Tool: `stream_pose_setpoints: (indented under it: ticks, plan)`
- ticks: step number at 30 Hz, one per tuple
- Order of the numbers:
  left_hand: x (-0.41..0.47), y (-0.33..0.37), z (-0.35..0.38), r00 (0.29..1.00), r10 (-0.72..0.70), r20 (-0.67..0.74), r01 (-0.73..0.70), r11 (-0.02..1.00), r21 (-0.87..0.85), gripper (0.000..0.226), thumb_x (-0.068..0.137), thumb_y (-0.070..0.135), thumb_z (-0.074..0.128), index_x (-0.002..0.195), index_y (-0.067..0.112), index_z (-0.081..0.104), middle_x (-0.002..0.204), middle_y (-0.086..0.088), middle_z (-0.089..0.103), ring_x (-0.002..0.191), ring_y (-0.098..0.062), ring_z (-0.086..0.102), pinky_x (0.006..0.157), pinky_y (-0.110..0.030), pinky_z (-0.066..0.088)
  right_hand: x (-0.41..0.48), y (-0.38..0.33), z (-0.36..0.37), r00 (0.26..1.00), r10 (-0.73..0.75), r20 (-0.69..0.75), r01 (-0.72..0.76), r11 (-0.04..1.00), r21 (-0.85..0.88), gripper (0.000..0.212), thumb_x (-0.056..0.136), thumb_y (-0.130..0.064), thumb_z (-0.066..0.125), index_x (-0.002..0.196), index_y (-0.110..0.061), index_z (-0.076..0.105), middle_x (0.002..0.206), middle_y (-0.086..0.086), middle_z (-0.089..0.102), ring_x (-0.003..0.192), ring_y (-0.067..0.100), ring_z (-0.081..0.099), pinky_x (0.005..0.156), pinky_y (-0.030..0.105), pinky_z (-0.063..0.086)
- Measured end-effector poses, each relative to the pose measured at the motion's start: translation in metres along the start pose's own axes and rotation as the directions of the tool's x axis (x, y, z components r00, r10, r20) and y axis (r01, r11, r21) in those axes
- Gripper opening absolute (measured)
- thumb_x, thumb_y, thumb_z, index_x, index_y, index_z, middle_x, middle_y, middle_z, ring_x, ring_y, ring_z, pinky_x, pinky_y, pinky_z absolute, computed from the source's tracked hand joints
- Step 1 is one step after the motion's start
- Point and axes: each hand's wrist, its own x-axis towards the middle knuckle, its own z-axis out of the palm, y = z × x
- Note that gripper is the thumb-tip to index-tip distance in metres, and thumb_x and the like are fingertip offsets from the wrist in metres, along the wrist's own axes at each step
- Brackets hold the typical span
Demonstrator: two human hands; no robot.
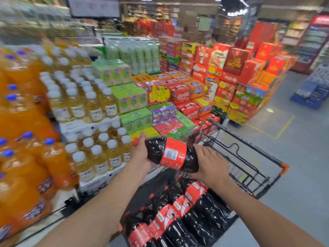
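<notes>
A large dark cola bottle (170, 154) with a red label and a red cap lies sideways in the air above a shopping cart (249, 163). My left hand (140, 152) grips its neck end, just behind the cap. My right hand (210, 166) cups its base from the right and below. Several more cola bottles (187, 216) of the same kind lie packed in the cart's basket beneath the held one.
On the left stands a display of orange soda bottles (23, 157) and pale yellow drink bottles (85, 104). Stacked green, purple and red drink cartons (160, 113) rise beyond the cart. Grey floor (293, 148) with yellow marking opens to the right, with a blue pallet display (311, 93).
</notes>
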Motion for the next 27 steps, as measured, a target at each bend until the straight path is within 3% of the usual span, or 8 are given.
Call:
stream_pose_setpoints:
  ticks: [3, 10, 14, 17, 19, 25, 27]
  plan:
    - [-0.017, 0.031, -0.05, 0.993, 0.102, -0.051, -0.106, 0.991, -0.077, 0.053, 0.097, 0.052, 0.066, 0.128, 0.009, 0.064, 0.113, -0.018, 0.077, 0.091, -0.037, 0.078, 0.064, -0.047, 0.062, 0.012, -0.044, -0.009, 0.991, -0.132, -0.02, 0.133, 0.99, 0.041, 0.099, 0.061, -0.073, 0.071, 0.143, -0.022, 0.048, 0.129, -0.005, 0.065, 0.121, 0.021, 0.062, 0.095, 0.041, 0.054]
    - [-0.062, 0.103, -0.193, 0.93, 0.259, -0.263, -0.309, 0.935, -0.172, 0.067, 0.09, 0.059, 0.071, 0.133, 0.008, 0.061, 0.115, -0.017, 0.077, 0.093, -0.04, 0.077, 0.076, -0.057, 0.063, 0.03, -0.175, -0.024, 0.916, -0.392, -0.078, 0.4, 0.905, 0.145, 0.098, 0.056, -0.065, 0.08, 0.137, -0.015, 0.056, 0.124, -0.001, 0.068, 0.115, 0.025, 0.065, 0.085, 0.043, 0.059]
    - [-0.102, 0.134, -0.283, 0.896, 0.284, -0.341, -0.368, 0.905, -0.213, 0.072, 0.09, 0.064, 0.067, 0.133, 0.007, 0.063, 0.117, -0.019, 0.076, 0.098, -0.041, 0.076, 0.08, -0.06, 0.062, 0.02, -0.265, -0.035, 0.851, -0.519, -0.085, 0.526, 0.835, 0.165, 0.093, 0.061, -0.067, 0.069, 0.138, -0.019, 0.051, 0.122, -0.003, 0.065, 0.116, 0.025, 0.063, 0.089, 0.042, 0.055]
    - [-0.146, 0.155, -0.344, 0.831, 0.329, -0.449, -0.464, 0.855, -0.233, 0.049, 0.097, 0.053, 0.067, 0.119, 0.009, 0.065, 0.115, -0.018, 0.076, 0.088, -0.034, 0.077, 0.064, -0.045, 0.062, 0.002, -0.331, -0.046, 0.801, -0.588, -0.109, 0.598, 0.779, 0.189, 0.095, 0.059, -0.07, 0.068, 0.138, -0.019, 0.053, 0.118, -0.004, 0.066, 0.11, 0.024, 0.065, 0.083, 0.041, 0.055]
    - [-0.178, 0.167, -0.383, 0.781, 0.348, -0.519, -0.519, 0.823, -0.231, 0.036, 0.098, 0.045, 0.068, 0.112, 0.011, 0.064, 0.11, -0.017, 0.075, 0.081, -0.029, 0.074, 0.064, -0.039, 0.059, -0.014, -0.373, -0.054, 0.765, -0.63, -0.135, 0.643, 0.734, 0.216, 0.093, 0.059, -0.066, 0.068, 0.139, -0.019, 0.054, 0.12, -0.004, 0.067, 0.111, 0.023, 0.065, 0.084, 0.04, 0.055]
    - [-0.268, 0.19, -0.496, 0.713, 0.354, -0.606, -0.588, 0.773, -0.24, 0.034, 0.101, 0.041, 0.066, 0.111, 0.008, 0.064, 0.113, -0.019, 0.074, 0.093, -0.033, 0.073, 0.086, -0.051, 0.061, -0.069, -0.494, -0.085, 0.667, -0.725, -0.171, 0.744, 0.635, 0.209, 0.1, 0.059, -0.074, 0.067, 0.142, -0.021, 0.052, 0.128, -0.005, 0.066, 0.116, 0.019, 0.064, 0.084, 0.038, 0.057]
    - [-0.297, 0.196, -0.53, 0.68, 0.359, -0.639, -0.615, 0.754, -0.231, 0.036, 0.1, 0.042, 0.067, 0.111, 0.007, 0.065, 0.111, -0.018, 0.075, 0.09, -0.033, 0.075, 0.082, -0.05, 0.063, -0.091, -0.53, -0.097, 0.644, -0.743, -0.18, 0.763, 0.611, 0.21, 0.101, 0.059, -0.078, 0.067, 0.141, -0.022, 0.053, 0.128, -0.006, 0.067, 0.116, 0.019, 0.065, 0.084, 0.037, 0.057]
